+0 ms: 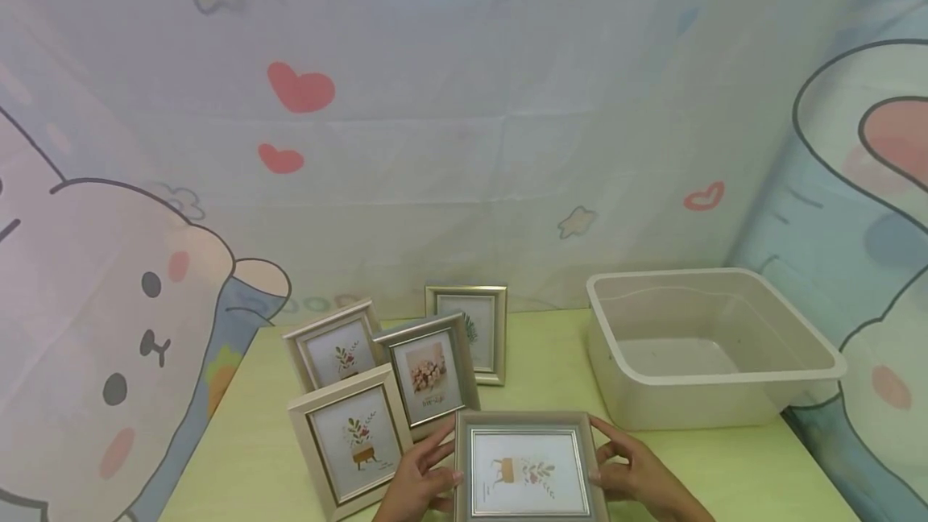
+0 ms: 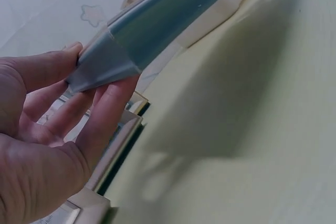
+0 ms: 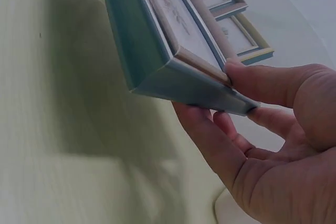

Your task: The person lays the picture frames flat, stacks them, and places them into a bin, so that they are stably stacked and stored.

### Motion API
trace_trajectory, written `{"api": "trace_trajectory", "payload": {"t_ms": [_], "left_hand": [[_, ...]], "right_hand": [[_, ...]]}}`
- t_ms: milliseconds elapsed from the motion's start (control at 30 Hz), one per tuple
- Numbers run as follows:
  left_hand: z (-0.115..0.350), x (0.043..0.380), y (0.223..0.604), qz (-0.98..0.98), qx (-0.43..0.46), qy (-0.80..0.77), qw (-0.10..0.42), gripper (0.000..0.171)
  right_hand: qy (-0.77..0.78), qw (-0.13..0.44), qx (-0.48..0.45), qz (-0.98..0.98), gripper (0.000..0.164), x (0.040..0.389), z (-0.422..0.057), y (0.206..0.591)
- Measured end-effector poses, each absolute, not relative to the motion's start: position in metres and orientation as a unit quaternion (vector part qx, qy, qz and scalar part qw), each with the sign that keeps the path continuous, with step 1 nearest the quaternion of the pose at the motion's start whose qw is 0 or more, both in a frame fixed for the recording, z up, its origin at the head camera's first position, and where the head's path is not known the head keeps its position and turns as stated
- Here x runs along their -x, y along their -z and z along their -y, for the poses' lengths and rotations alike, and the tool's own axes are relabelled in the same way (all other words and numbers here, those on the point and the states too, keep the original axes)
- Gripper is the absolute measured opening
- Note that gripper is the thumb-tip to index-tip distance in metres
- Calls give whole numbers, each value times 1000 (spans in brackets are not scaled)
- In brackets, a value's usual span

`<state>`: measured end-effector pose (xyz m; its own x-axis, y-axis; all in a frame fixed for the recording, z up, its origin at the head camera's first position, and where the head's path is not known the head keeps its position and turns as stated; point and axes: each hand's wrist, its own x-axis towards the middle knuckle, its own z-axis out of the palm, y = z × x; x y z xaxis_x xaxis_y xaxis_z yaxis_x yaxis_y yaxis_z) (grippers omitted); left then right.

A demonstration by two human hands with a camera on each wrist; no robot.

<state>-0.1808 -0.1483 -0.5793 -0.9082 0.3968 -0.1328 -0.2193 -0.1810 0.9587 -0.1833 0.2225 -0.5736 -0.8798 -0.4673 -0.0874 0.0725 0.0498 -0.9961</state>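
Both hands hold one picture frame sideways above the table at the front. Its rim is silvery-beige, and the potted-plant picture inside lies turned on its side. My left hand grips the left edge, thumb on the face side and fingers on the outer side. On the opposite edge my right hand pinches in the same way. The wrist views show the frame's side lifted off the table, with a shadow below. Just left of it stand a cream picture frame and a silver picture frame with a flower photo.
Behind those stand another cream frame and a gold-edged frame with a green leaf picture. A white plastic tub sits at the right of the yellow-green table. A printed cloth hangs behind.
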Motion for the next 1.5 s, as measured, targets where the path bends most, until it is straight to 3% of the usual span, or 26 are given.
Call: {"api": "trace_trajectory", "payload": {"t_ms": [267, 500, 1200, 1500], "left_hand": [[145, 178, 605, -611, -47, -763, 206, 81], [143, 175, 610, -622, -36, -756, 202, 79], [126, 176, 598, -730, 33, -666, 151, 64], [119, 170, 598, -774, 38, -624, 100, 55]], "right_hand": [[644, 208, 98, -730, 86, 182, -218, 587], [622, 188, 75, -756, 76, 178, -213, 596], [544, 136, 50, -826, 65, 178, -201, 594], [532, 118, 28, -838, 62, 177, -196, 593]]}}
